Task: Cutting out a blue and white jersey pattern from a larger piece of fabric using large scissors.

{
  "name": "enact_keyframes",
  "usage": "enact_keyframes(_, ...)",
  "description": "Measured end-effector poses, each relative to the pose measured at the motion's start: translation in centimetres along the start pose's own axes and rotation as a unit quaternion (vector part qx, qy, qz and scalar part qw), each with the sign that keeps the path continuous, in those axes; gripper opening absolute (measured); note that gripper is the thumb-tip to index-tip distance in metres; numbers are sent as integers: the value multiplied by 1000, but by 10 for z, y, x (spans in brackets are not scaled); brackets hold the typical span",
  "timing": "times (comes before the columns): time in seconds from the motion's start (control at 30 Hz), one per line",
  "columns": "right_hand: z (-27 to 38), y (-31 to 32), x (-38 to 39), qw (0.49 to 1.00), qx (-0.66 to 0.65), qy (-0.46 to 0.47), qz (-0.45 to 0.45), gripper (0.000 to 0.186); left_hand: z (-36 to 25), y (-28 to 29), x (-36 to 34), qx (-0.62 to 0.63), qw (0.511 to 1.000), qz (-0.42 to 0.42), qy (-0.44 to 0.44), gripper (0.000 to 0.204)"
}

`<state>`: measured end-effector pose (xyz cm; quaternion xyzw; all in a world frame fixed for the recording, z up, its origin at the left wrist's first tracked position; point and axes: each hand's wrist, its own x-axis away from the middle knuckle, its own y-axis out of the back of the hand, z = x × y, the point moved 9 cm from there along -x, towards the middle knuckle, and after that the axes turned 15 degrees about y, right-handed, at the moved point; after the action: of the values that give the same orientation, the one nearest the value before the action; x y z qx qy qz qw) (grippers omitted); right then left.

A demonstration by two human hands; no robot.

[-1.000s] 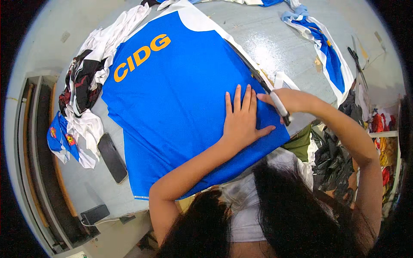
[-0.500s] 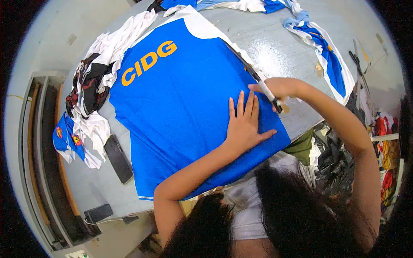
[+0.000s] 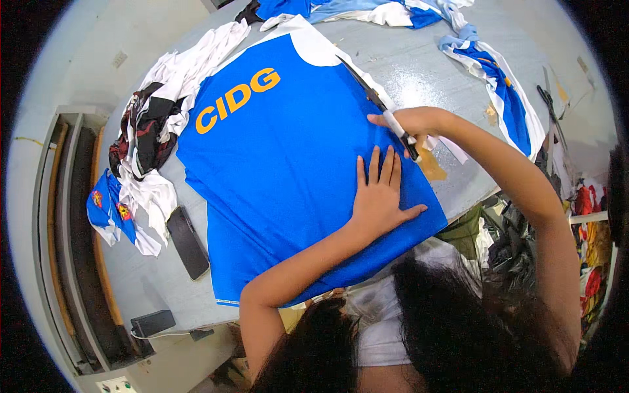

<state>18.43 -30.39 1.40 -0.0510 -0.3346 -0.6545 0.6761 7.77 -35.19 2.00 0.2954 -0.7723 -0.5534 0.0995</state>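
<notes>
A blue cloth panel (image 3: 288,164) with yellow lettering and white at its far corner lies flat on the grey table. My left hand (image 3: 380,193) rests palm down on its right part, fingers spread. Along the panel's right edge, my right hand (image 3: 416,128) grips long scissors (image 3: 379,99) by the handles. Their blades point away from me, toward the white corner, and lie along the blue and white border. Beside my right hand a narrow white strip (image 3: 452,149) of cloth hangs off the edge, over a tan patch on the table.
Crumpled white and dark garments (image 3: 151,124) line the left side, near a black phone (image 3: 188,242). A small black box (image 3: 152,323) with a cable sits at the near-left edge. Blue and white cloth (image 3: 504,98) curves along the far right. Black plastic bags (image 3: 517,242) lie below the table's right edge.
My right hand and the scissors have advanced a little along the panel's edge, away from me. More white strip shows beside that hand. My left hand stays flat on the cloth.
</notes>
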Motion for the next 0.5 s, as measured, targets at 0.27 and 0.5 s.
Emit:
enact_keyframes(0.27,0,11,-11,997,63,38,-5,59,-1,1,5,-2,1000,8,8,103)
enact_keyframes(0.5,13,36,-76,999,4,49,-6,51,-3,4,-1,2,1000,24,7,106)
